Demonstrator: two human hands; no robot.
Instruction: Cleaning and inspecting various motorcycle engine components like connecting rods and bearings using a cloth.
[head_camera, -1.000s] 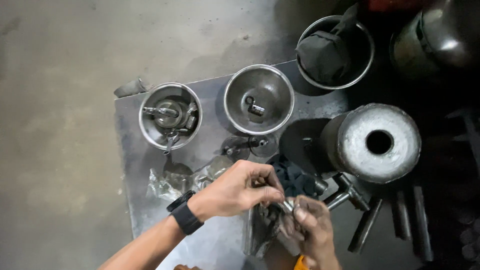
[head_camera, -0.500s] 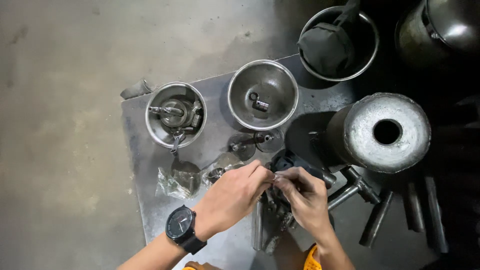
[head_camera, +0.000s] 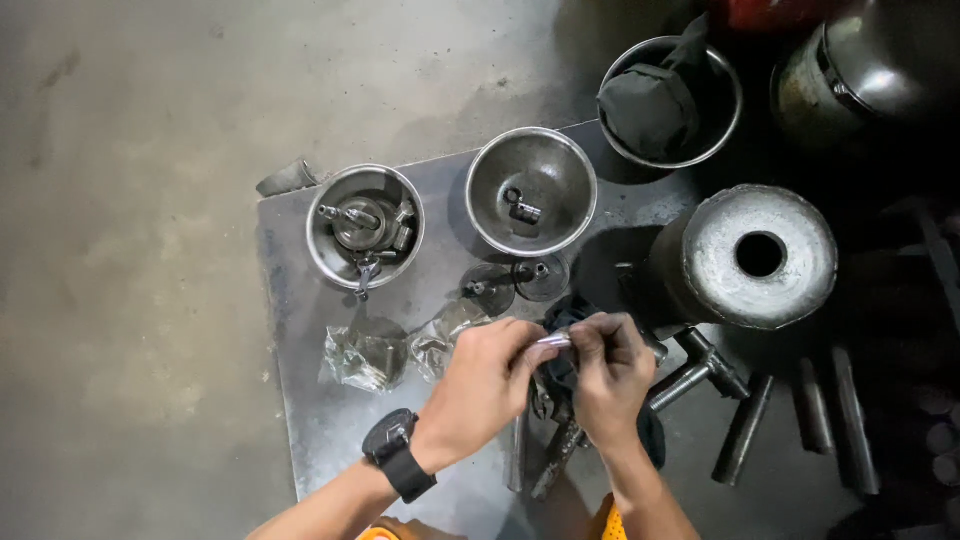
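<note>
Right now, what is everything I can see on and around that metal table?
table: one, grey metal, centre, on a concrete floor
bowls: three, steel; left bowl holds small metal parts, middle bowl holds one small part, far bowl holds a black cloth
cylinder: one, grey, with a centre hole, right of the table
discs: two, dark, below the middle bowl
plastic bags: two, clear, crumpled, left of the hands
rods: several, dark, lower right
pot: one, dark metal, top right corner
small piece: one, shiny, pinched between both hands
watch: one, black, on the left wrist
left hand: fingers on the small piece
right hand: fingers on the small piece
</note>
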